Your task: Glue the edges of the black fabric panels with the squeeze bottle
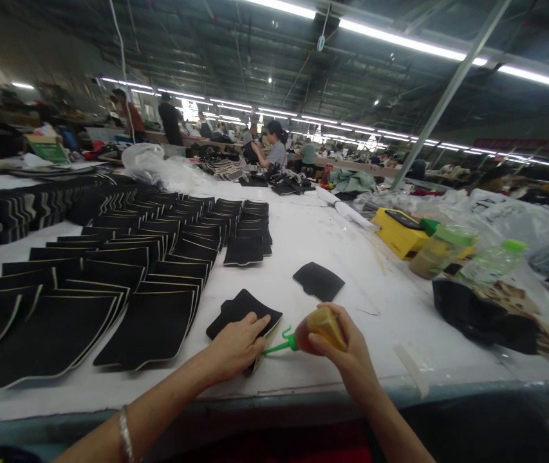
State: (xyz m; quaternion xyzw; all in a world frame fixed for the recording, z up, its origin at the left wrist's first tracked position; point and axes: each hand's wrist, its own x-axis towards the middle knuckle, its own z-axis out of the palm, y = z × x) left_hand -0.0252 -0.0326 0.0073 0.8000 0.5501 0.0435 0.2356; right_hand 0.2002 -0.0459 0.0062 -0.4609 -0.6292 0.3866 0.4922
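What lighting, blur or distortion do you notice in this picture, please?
In the head view, ceiling tubes glare white against the dark roof; in the same head view, distant people look soft, and the slanting pole may owe some lean to wide-angle distortion.

Bottle (494,262) right (beyond the loose piece (319,281)); overlapping pieces (143,328) left.

Factory workshop, likely sewing: big hall, metal roof (235,45), strip lights (400,42), long surface (298,238) of cut black pieces (143,325), several people (274,149) working behind.
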